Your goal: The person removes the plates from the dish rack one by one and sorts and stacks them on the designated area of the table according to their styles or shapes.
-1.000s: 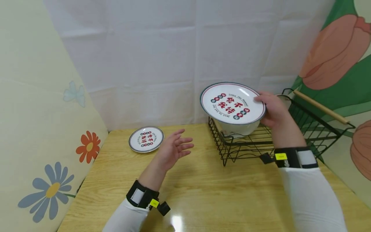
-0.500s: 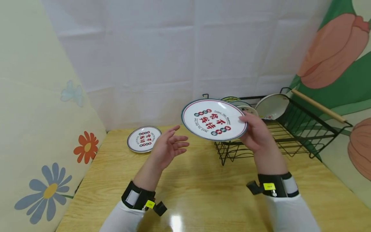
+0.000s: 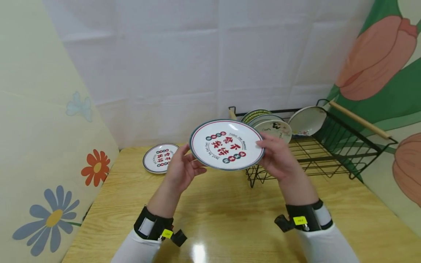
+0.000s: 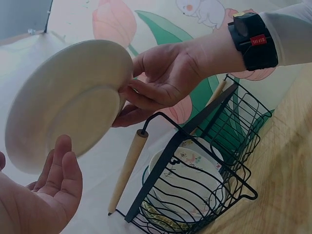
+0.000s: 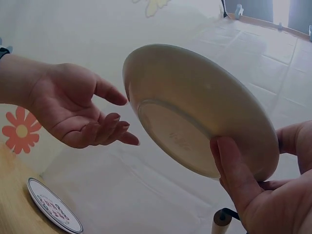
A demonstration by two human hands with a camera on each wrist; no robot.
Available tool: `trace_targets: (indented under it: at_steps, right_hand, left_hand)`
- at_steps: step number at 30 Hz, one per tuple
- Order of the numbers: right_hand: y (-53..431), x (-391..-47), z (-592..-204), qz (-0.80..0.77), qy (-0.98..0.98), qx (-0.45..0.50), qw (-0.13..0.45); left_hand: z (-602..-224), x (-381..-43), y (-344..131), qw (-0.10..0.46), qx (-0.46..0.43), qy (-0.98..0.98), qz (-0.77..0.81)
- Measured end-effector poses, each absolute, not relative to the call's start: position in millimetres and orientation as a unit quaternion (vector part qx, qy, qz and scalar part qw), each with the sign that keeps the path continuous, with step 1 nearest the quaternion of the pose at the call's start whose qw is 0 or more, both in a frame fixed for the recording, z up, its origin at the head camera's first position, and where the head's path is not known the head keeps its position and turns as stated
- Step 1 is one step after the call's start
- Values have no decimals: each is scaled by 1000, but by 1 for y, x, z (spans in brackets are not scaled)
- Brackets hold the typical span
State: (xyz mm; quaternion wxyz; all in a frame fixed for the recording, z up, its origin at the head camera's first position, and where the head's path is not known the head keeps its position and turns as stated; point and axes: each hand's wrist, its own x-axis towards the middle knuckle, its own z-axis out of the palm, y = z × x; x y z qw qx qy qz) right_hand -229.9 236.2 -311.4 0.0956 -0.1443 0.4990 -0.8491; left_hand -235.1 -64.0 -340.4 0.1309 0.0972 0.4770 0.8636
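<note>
A white plate [image 3: 227, 145] with a blue rim and red lettering is held up over the table, tilted slightly. My right hand [image 3: 275, 153] pinches its right edge, thumb on top and fingers underneath, as the right wrist view shows from below. At the opposite edge is my left hand [image 3: 181, 168], its fingers loosely extended and its thumb right at the rim. Fingertips of the left hand [image 4: 46, 195] overlap the plate's underside in the left wrist view. A smaller matching plate [image 3: 158, 159] lies on the table behind the left hand, partly covered by it.
A black wire dish rack [image 3: 315, 160] with wooden handles stands at the right. Several plates stand at its left end, including a flowered plate [image 3: 274, 129]. A white bowl [image 3: 309, 122] leans at its back. White cloth [image 3: 164, 73] hangs behind the wooden table [image 3: 227, 219].
My right hand has brought the plate left and down, away from the rack, uncovering the dishes there. The left hand has shifted slightly left, and its thumb now meets the plate's left rim.
</note>
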Motion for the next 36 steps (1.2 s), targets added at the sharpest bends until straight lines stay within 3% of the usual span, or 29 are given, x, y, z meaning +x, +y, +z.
trace_targets:
  at_steps: [11, 25, 36]
  right_hand:
    - [224, -229, -315, -836, 518, -147, 105]
    - [218, -228, -317, -821, 547, -122, 110]
    - [215, -227, -317, -814, 557, -119, 113]
  left_hand:
    - [-336, -233, -75, 126, 118, 491, 854]
    - [-330, -233, -95, 215, 218, 473, 826]
    - [-327, -232, -100, 242, 214, 474, 819]
